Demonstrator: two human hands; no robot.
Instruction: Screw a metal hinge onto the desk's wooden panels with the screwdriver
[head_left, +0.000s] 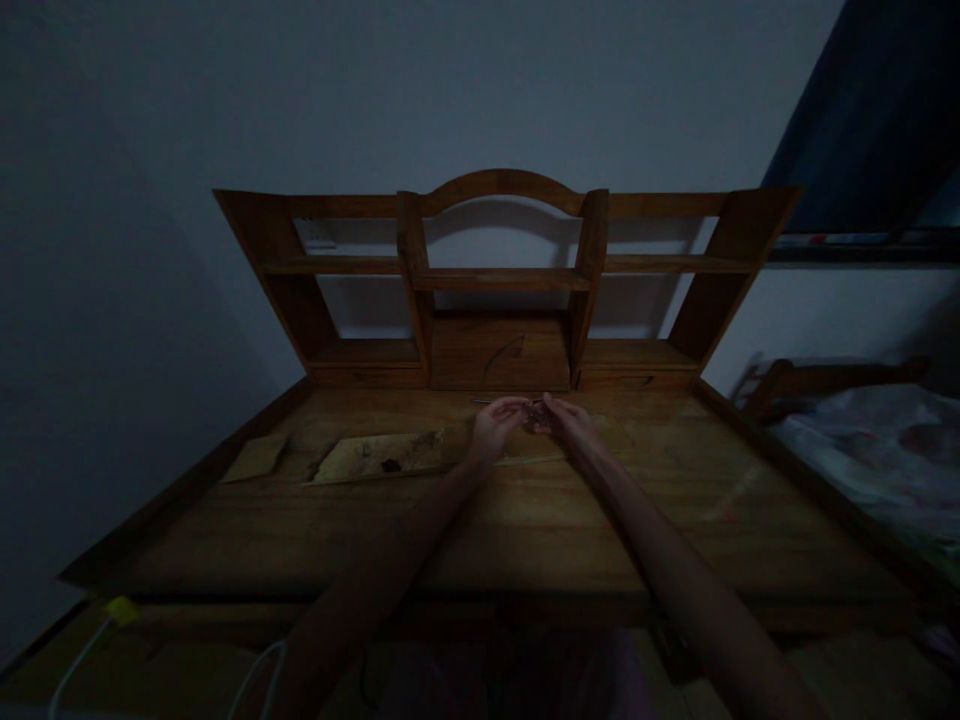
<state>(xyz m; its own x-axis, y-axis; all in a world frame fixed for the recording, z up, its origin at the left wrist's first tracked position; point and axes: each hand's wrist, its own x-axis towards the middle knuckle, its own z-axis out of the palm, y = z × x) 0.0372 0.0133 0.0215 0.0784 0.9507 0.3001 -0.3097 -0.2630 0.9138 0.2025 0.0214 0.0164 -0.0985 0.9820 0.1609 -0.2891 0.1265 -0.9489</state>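
Both of my hands meet over the middle of the wooden desk, close to its shelf unit. My left hand [495, 425] has its fingers pinched at a small dark object [535, 413]. From the other side, my right hand [566, 420] grips the same object, which is too dim and small to name. Beneath my hands lies a long, thin board [379, 457], pale and stained, with a dark blotch on it. Just behind my left hand, a thin rod-like thing [482, 401] rests on the desk.
A wooden shelf unit [502, 282] rises at the back of the desk [570, 540] against the wall. A small flat square piece [256, 457] lies at the left. White cords and a yellow item [121, 609] sit low left. A bed [885, 440] stands at the right.
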